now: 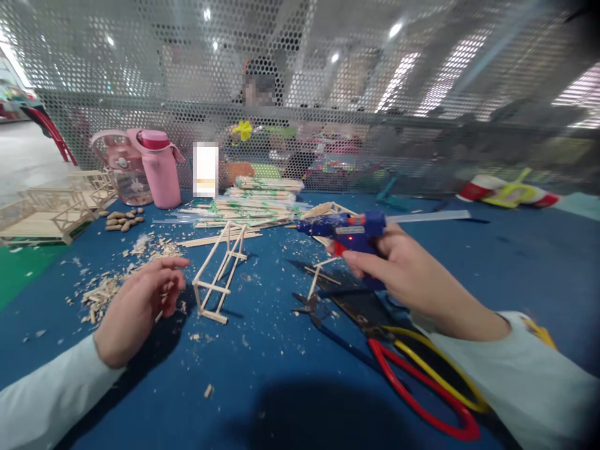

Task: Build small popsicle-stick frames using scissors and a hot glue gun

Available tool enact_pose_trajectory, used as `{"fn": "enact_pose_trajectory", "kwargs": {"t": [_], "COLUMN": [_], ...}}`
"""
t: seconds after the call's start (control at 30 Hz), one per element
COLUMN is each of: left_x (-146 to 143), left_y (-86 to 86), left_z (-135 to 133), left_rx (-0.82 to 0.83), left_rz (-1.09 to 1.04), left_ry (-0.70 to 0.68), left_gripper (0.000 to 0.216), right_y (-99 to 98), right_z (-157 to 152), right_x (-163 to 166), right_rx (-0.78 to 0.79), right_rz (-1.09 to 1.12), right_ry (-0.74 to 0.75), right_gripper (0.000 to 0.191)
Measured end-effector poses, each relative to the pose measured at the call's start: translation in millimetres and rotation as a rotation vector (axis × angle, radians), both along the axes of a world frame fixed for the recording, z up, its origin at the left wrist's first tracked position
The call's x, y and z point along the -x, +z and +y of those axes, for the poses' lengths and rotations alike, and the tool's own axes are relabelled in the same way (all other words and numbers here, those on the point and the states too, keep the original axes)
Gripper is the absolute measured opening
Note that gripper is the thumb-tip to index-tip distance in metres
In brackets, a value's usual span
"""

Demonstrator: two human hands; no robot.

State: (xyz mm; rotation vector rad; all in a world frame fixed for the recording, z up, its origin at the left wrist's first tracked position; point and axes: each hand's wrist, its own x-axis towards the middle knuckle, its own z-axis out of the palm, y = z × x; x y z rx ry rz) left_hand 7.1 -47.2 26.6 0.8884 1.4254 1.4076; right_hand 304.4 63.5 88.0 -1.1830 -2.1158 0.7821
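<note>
Glue gun, blue with a red trigger, was gripped firmly in the person's right hand — raised over the blue table, its nozzle aimed leftward and a translucent glue stick jutting from its back. The left hand hung half-curled and slack, just beside a wooden stick frame that stood on the table between the hands. Nearer the person lay pliers and red-and-yellow scissors — farther back, bundled sticks were piled right of a pink bottle
</note>
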Motion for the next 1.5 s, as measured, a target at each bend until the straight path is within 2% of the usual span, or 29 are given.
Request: {"fn": "enact_pose_trajectory", "kwargs": {"t": [0.07,0.17,0.33,0.57,0.73,1.5], "left_x": [1,0,-7,-11,-12,-12], "left_y": [5.6,10.1,8.1,12.4,14.8,12.4], "left_z": [0,-4,-5,0,-1,1], "left_rx": [0.033,0.093,0.09,0.071,0.073,0.037], "left_rz": [0.038,0.17,0.263,0.345,0.322,0.331], "left_ry": [0.006,-0.068,-0.159,-0.107,-0.098,-0.088], "left_gripper": [0.039,0.048,0.043,0.036,0.033,0.03], "right_y": [4.4,11.2,14.3,16.7,18.4,11.9], "right_z": [-10,-25,-28,-15,-12,-9], "right_x": [6,20,41,54,58,60], "right_rx": [0.12,0.291,0.428,0.446,0.441,0.44], "right_rz": [0.054,0.136,0.169,0.109,0.066,0.089], "right_ry": [0.082,0.235,0.371,0.406,0.41,0.421], "right_gripper": [0.021,0.025,0.031,0.029,0.029,0.031]}}
